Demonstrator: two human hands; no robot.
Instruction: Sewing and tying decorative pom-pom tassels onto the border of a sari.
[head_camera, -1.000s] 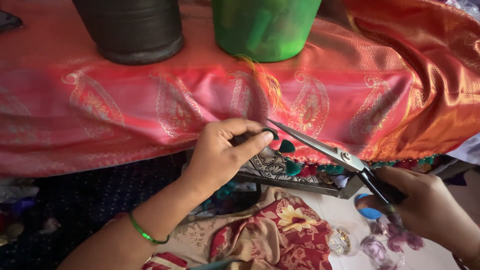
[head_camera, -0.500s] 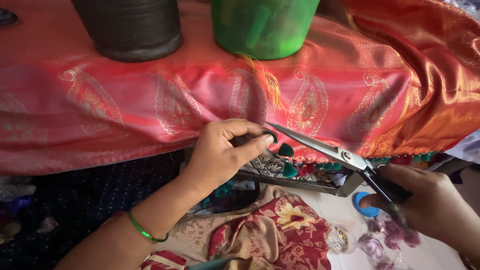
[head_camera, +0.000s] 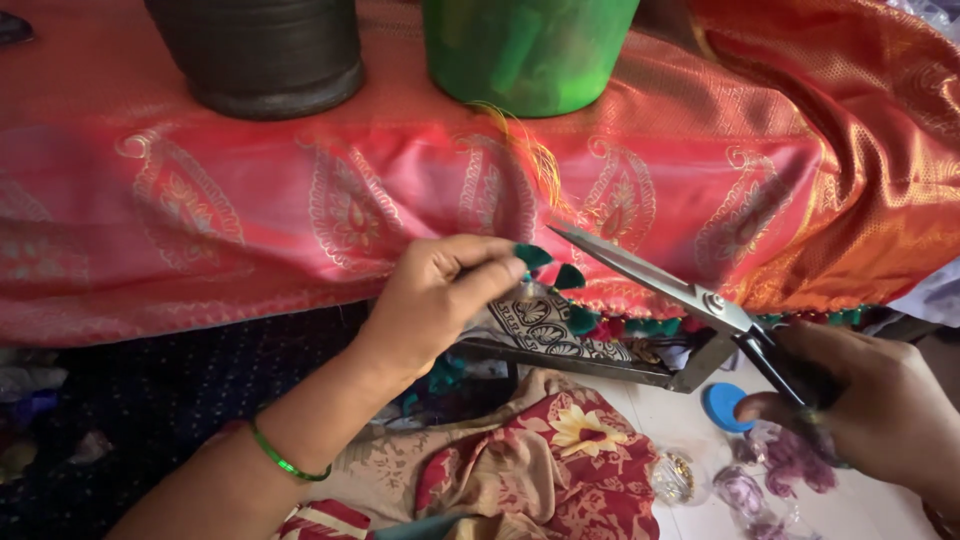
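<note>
Head view shows the left hand (head_camera: 445, 300) pinching a green tassel (head_camera: 535, 256) at mid-frame on the red saree border (head_camera: 420, 215). The right hand (head_camera: 880, 405), lower right, grips open scissors (head_camera: 650, 280), blades just beside the tassel; it looks not cut yet. The thread itself is hard to see.

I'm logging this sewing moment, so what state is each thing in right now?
scissors: blades nearly closed, tips at the fabric's edge
red fabric: draped over the table edge
green tassels: hanging along the hem, one pinched
left hand: pinching a tassel
right hand: gripping the scissor handles
green container: upright on the fabric
dark container: upright
</note>
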